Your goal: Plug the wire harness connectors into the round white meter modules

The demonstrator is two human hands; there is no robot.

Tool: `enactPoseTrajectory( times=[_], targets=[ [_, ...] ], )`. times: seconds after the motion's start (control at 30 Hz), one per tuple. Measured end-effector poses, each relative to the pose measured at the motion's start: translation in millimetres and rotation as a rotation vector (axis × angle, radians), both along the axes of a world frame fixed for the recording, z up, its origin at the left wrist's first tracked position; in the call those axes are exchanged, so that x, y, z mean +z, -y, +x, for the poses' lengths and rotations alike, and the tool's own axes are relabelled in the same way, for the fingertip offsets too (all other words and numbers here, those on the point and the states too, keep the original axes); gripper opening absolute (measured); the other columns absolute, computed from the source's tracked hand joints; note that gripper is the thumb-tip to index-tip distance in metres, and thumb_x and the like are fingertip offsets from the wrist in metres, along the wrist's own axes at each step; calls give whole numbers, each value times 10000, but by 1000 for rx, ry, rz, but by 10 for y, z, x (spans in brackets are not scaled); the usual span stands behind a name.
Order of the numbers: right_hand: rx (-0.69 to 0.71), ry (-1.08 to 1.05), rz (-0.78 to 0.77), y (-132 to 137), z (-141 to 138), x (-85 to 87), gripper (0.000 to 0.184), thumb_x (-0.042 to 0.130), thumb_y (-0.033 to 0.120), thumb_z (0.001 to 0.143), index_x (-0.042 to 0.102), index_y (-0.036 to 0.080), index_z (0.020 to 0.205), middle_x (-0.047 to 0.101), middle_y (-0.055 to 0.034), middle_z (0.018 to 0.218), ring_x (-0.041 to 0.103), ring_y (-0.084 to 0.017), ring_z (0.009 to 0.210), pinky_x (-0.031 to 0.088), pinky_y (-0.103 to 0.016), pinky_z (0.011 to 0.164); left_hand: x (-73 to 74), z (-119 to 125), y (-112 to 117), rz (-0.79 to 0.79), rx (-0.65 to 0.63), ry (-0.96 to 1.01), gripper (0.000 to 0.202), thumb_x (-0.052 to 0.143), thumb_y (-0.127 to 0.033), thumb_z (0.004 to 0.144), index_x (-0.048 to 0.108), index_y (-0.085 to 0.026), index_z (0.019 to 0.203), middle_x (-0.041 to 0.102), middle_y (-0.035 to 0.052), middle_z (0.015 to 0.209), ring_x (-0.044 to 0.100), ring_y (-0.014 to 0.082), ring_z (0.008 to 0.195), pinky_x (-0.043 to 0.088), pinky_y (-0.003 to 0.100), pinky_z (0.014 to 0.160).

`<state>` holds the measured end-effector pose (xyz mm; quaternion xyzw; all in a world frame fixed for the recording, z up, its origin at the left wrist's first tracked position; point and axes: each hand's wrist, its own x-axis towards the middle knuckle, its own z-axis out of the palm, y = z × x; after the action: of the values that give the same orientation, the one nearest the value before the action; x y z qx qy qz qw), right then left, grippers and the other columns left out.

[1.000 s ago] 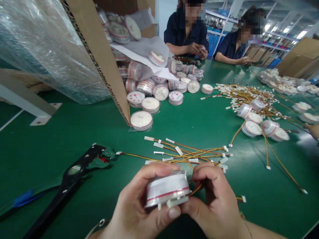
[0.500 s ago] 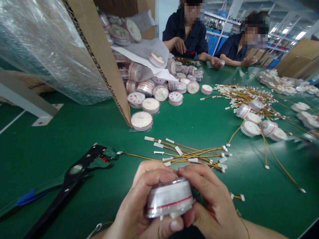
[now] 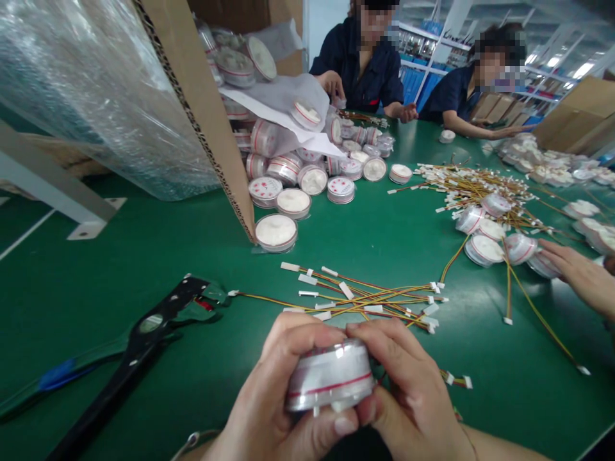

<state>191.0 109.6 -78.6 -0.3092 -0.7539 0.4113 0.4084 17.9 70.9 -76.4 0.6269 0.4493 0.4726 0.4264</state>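
Observation:
Between my hands is a round, clear-cased white unit [image 3: 331,378] with a red line round its side and small white prongs underneath. My left hand [image 3: 288,384] is closed on it, fingers over the top and thumb below. My right hand [image 3: 403,384] grips its right side, fingertips at the upper edge and thumb low. A dark bit shows between unit and right fingers, too hidden to name. Beyond my hands lie several yellow-and-brown wire leads [image 3: 375,296] with white connectors. Another lead's connector end [image 3: 459,380] sticks out beside my right hand.
Black wire strippers [image 3: 154,326] lie at left. An upright cardboard flap [image 3: 206,128] stands by a heap of similar round units [image 3: 293,202]. A wire pile [image 3: 471,186] lies at right. A co-worker's hand [image 3: 576,269] touches units there; two people sit across the table.
My hands and the round unit have barely moved. A co-worker's hand has come in from the right onto the units there. The people opposite have shifted their arms; a round unit now sits near them.

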Motion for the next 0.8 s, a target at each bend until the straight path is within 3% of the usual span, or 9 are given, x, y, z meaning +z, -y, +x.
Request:
enactPoseTrajectory(
  times=[0.27,0.37,0.47,0.63,0.8],
  targets=[
    [61,157,112,-50,43,-19,514,376,418,942,266,238,1410,402,-54,1355,376,-176,1240,324,-322,1062,-125,-9,-60,60,7,-43,585,622,-570,747,383,-314,1216,364,40,1162,423,215,1085,452,293,896],
    [52,94,120,-38,17,-13,517,445,437,913,329,244,1379,477,-45,1293,444,-171,1180,380,-300,1014,-132,26,-46,7,-2,-42,684,651,-615,684,352,-343,1236,351,38,1173,444,229,1057,466,323,868],
    [-7,27,100,-17,-11,-15,440,496,406,897,436,243,1301,564,-31,1154,526,-148,1044,442,-259,910,-126,74,-23,3,2,-48,588,611,-574,755,341,-343,1223,364,32,1126,458,209,998,474,312,819],
    [-58,14,101,6,-18,-20,404,514,366,894,468,240,1275,563,-27,1184,514,-142,1086,403,-252,960,-100,109,-3,71,5,-104,488,563,-473,839,315,-323,1231,370,30,1088,452,189,953,464,296,807],
    [-77,4,11,35,-46,-15,378,534,405,875,505,276,1229,584,1,1132,535,-118,1036,416,-218,923,-79,107,-62,11,63,-85,446,576,-517,813,376,-352,1175,410,19,1063,479,207,938,463,327,789]
  ],
)
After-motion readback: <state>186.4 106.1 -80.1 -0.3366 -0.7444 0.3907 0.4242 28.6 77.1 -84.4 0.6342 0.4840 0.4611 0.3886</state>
